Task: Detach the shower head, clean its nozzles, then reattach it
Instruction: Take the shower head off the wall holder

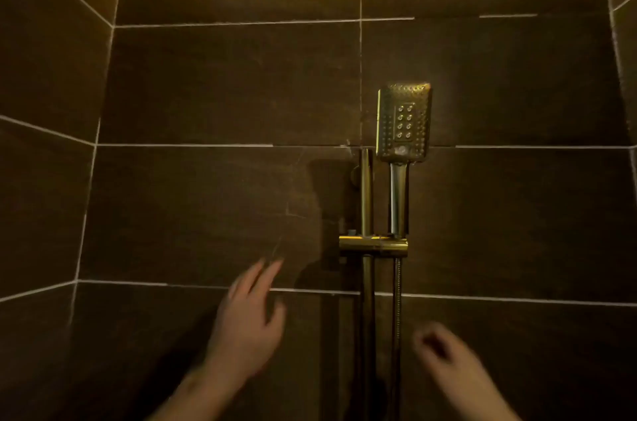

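— Right, biggest first: dark tiled wall [213, 86], large brown slabs with pale grout lines, lit from the top edge, side walls folding in at left and right.

— Noted. Next down?

— Vertical slide rail [366, 193], brassy, fixed to the wall a little right of centre, running out of view at the bottom edge. Crossed by a horizontal bracket [374, 243] of the same finish.

— And the task's thing?

— Shower head [404, 122], rectangular, upright, seated by its handle in the right end of the bracket, just beside the rail. Nozzle face turned outward, rows of small dots plus a central block of larger ones. Not detached. Braided hose [397, 296] hanging straight down from under the bracket, alongside the rail.

— Hands?

— Left hand [246, 324] raised before the wall, below and left of the bracket, fingers straight and spread, holding nothing, touching nothing visible; blurred. Right hand [444, 353] lower, toward the bottom edge, right of the hose, fingers loosely curled inward, nothing gripped; also blurred, so contact with the hose cannot be told, though a gap seems present.

— Smaller bits?

— Small knob [351, 232] atop the bracket's left end.
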Demonstrator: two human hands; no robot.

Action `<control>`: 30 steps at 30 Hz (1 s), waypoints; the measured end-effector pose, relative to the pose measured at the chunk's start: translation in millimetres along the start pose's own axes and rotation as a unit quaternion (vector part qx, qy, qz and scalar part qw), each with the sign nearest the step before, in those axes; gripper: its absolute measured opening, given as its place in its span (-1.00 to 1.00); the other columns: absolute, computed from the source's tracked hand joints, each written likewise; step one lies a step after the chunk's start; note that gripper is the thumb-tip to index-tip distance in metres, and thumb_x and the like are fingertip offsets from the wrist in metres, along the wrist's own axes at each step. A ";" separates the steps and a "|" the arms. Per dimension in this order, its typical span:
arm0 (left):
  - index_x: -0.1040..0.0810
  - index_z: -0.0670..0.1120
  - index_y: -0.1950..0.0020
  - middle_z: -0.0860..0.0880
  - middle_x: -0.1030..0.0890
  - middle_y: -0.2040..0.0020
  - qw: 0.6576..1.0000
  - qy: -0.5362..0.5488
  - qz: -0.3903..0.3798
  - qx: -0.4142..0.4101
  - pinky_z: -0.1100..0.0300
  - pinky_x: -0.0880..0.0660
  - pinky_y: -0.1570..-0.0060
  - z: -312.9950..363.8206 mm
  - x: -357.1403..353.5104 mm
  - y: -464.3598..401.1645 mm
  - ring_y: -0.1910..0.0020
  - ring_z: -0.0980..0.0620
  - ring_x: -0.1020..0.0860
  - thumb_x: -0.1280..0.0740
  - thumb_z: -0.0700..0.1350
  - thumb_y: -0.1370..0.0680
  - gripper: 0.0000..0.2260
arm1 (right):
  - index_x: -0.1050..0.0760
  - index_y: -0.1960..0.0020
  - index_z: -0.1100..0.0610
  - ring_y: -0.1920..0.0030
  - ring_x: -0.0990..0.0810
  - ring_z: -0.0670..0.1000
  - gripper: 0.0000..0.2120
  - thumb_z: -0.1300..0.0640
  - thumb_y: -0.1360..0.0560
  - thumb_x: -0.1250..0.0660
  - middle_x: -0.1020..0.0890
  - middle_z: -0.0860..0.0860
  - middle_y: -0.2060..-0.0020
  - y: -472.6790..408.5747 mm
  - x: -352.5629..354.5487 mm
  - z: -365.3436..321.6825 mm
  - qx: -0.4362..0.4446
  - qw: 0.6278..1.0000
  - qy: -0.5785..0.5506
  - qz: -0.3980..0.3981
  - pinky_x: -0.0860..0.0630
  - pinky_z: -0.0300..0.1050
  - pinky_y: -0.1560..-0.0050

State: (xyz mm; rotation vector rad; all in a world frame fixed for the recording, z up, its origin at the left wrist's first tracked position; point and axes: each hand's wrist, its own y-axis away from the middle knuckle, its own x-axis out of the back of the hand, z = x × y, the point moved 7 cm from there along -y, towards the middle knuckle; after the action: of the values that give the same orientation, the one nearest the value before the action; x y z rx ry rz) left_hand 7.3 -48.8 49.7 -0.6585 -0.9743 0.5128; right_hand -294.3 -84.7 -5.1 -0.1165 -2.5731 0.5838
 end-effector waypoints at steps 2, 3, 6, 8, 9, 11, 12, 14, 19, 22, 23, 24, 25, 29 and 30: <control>-0.03 0.24 -0.61 0.06 -0.05 -0.67 0.994 -0.053 0.058 -0.078 -0.05 -0.07 -0.55 28.8 9.0 -46.8 -0.63 0.05 0.01 -0.22 0.04 -0.64 -0.41 | -0.50 -0.02 -0.02 0.08 -0.59 -0.08 -0.96 0.09 -0.60 -0.27 -0.62 0.01 0.02 -38.9 13.3 -38.5 0.028 0.999 -0.026 0.033 -0.47 -0.23 0.18; -0.01 0.22 -0.62 0.02 -0.01 -0.68 0.989 -0.079 0.073 -0.101 -0.08 -0.03 -0.56 39.0 9.2 -69.1 -0.64 0.02 0.07 -0.20 0.04 -0.65 -0.41 | -0.48 -0.04 0.01 0.08 -0.59 -0.06 -0.93 0.03 -0.60 -0.26 -0.60 0.03 0.02 -56.5 21.0 -57.5 0.052 0.997 -0.028 0.056 -0.47 -0.21 0.19; 0.01 0.20 -0.64 -0.02 0.07 -0.69 0.983 -0.095 0.107 -0.112 -0.17 0.03 -0.59 48.7 -3.3 -114.3 -0.64 -0.02 0.16 -0.16 0.05 -0.65 -0.41 | -0.41 -0.23 0.08 0.02 -0.60 -0.04 -0.67 -0.10 -0.58 -0.26 -0.55 0.03 -0.08 -91.0 30.6 -92.4 0.077 0.992 -0.051 0.092 -0.53 -0.18 0.15; 0.07 0.22 -0.63 0.00 0.14 -0.69 0.985 -0.104 0.103 -0.097 -0.23 0.09 -0.58 40.8 -26.4 -130.4 -0.64 -0.01 0.23 -0.10 0.08 -0.66 -0.42 | -0.37 -0.30 0.11 -0.02 -0.59 -0.01 -0.55 -0.16 -0.56 -0.26 -0.54 0.05 -0.11 -111.7 29.3 -96.9 0.091 0.990 -0.045 0.095 -0.55 -0.12 0.09; 0.10 0.22 -0.63 0.01 0.16 -0.69 0.984 -0.110 0.097 -0.100 -0.25 0.12 -0.57 39.1 -37.5 -137.9 -0.63 0.00 0.26 -0.06 0.10 -0.66 -0.43 | -0.36 -0.31 0.12 -0.04 -0.59 0.01 -0.52 -0.19 -0.56 -0.26 -0.55 0.06 -0.10 -117.9 28.8 -101.1 0.101 0.989 -0.038 0.100 -0.56 -0.07 0.06; 0.14 0.20 -0.64 -0.02 0.19 -0.68 0.979 -0.150 0.095 -0.098 -0.30 0.15 -0.55 28.4 -61.4 -152.1 -0.63 -0.03 0.28 0.06 0.15 -0.65 -0.44 | -0.38 -0.25 0.09 -0.04 -0.61 0.02 -0.59 -0.17 -0.56 -0.27 -0.59 0.04 -0.05 -124.8 27.0 -109.9 0.136 0.984 -0.055 0.104 -0.57 -0.01 0.01; 0.11 0.18 -0.64 -0.04 0.17 -0.68 0.973 -0.172 0.114 -0.101 -0.33 0.14 -0.54 25.3 -71.3 -158.3 -0.63 -0.07 0.25 0.10 0.16 -0.62 -0.43 | -0.38 -0.23 0.05 -0.01 -0.62 -0.01 -0.66 -0.13 -0.57 -0.27 -0.60 0.01 0.00 -127.2 27.7 -112.8 0.158 0.979 -0.072 0.111 -0.56 -0.06 0.06; -0.05 0.12 -0.64 -0.10 0.01 -0.67 0.964 -0.173 0.166 -0.112 -0.37 0.02 -0.51 20.7 -80.8 -165.1 -0.64 -0.13 0.06 0.02 0.14 -0.57 -0.40 | -0.37 -0.23 0.01 0.06 -0.64 -0.06 -0.72 -0.07 -0.58 -0.28 -0.61 -0.01 0.05 -129.8 27.7 -113.4 0.191 0.970 -0.093 0.115 -0.56 -0.13 0.12; -0.07 0.10 -0.61 -0.13 -0.10 -0.65 0.950 -0.161 0.227 -0.142 -0.39 -0.04 -0.49 17.4 -89.8 -168.8 -0.63 -0.16 -0.05 -0.08 0.10 -0.54 -0.38 | -0.44 -0.11 0.02 0.17 -0.69 0.04 -0.87 0.02 -0.59 -0.28 -0.65 0.07 0.16 -127.4 23.4 -112.0 0.225 0.953 -0.180 0.091 -0.63 -0.12 0.21; -0.03 0.12 -0.61 -0.12 -0.10 -0.65 0.947 -0.162 0.236 -0.145 -0.38 -0.04 -0.49 13.8 -90.8 -170.6 -0.64 -0.14 -0.04 -0.09 0.11 -0.55 -0.38 | -0.44 -0.10 0.05 0.22 -0.69 0.02 -0.86 0.03 -0.59 -0.28 -0.66 0.04 0.22 -127.5 22.9 -113.9 0.232 0.952 -0.182 0.085 -0.60 -0.16 0.24; -0.04 0.12 -0.61 -0.12 -0.10 -0.65 0.947 -0.161 0.236 -0.145 -0.38 -0.04 -0.49 14.0 -90.6 -170.5 -0.64 -0.14 -0.03 -0.09 0.11 -0.55 -0.38 | -0.44 -0.12 0.06 0.21 -0.69 -0.01 -0.84 0.03 -0.58 -0.29 -0.66 0.03 0.21 -128.5 23.2 -114.1 0.232 0.953 -0.176 0.088 -0.60 -0.16 0.23; -0.05 0.12 -0.61 -0.12 -0.09 -0.65 0.946 -0.158 0.244 -0.144 -0.37 -0.04 -0.50 13.2 -90.2 -170.1 -0.64 -0.13 -0.03 -0.10 0.11 -0.54 -0.38 | -0.44 -0.17 0.08 0.19 -0.69 -0.03 -0.79 0.04 -0.57 -0.31 -0.65 0.02 0.17 -131.1 23.7 -112.6 0.226 0.955 -0.168 0.094 -0.61 -0.16 0.21; -0.06 0.12 -0.61 -0.11 -0.09 -0.65 0.946 -0.157 0.245 -0.144 -0.37 -0.04 -0.50 13.3 -90.1 -170.2 -0.64 -0.13 -0.04 -0.10 0.11 -0.54 -0.38 | -0.43 -0.22 0.09 0.16 -0.69 -0.05 -0.73 0.04 -0.56 -0.33 -0.65 0.02 0.11 -132.6 24.1 -112.4 0.218 0.958 -0.160 0.100 -0.63 -0.14 0.17; -0.11 0.11 -0.61 -0.12 -0.11 -0.65 0.946 -0.154 0.243 -0.147 -0.35 -0.01 -0.50 15.8 -88.3 -170.6 -0.64 -0.13 -0.05 -0.10 0.11 -0.54 -0.38 | -0.46 -0.22 0.07 0.16 -0.71 -0.08 -0.73 0.12 -0.53 -0.38 -0.68 0.02 0.09 -138.3 27.6 -119.8 0.200 0.962 -0.159 0.093 -0.63 -0.17 0.19; -0.12 0.11 -0.61 -0.12 -0.11 -0.65 0.945 -0.156 0.244 -0.149 -0.34 0.00 -0.50 16.1 -87.9 -170.8 -0.63 -0.13 -0.05 -0.10 0.11 -0.54 -0.39 | -0.47 -0.19 0.07 0.19 -0.71 -0.07 -0.76 0.12 -0.53 -0.38 -0.68 0.02 0.14 -139.1 29.5 -124.5 0.203 0.963 -0.154 0.087 -0.62 -0.16 0.18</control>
State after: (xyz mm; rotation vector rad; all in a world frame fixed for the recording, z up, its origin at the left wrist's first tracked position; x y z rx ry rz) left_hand -30.6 -221.6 126.2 -1.1287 -1.2036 0.9388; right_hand -256.0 -157.4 165.2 -0.1191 -2.6874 1.2718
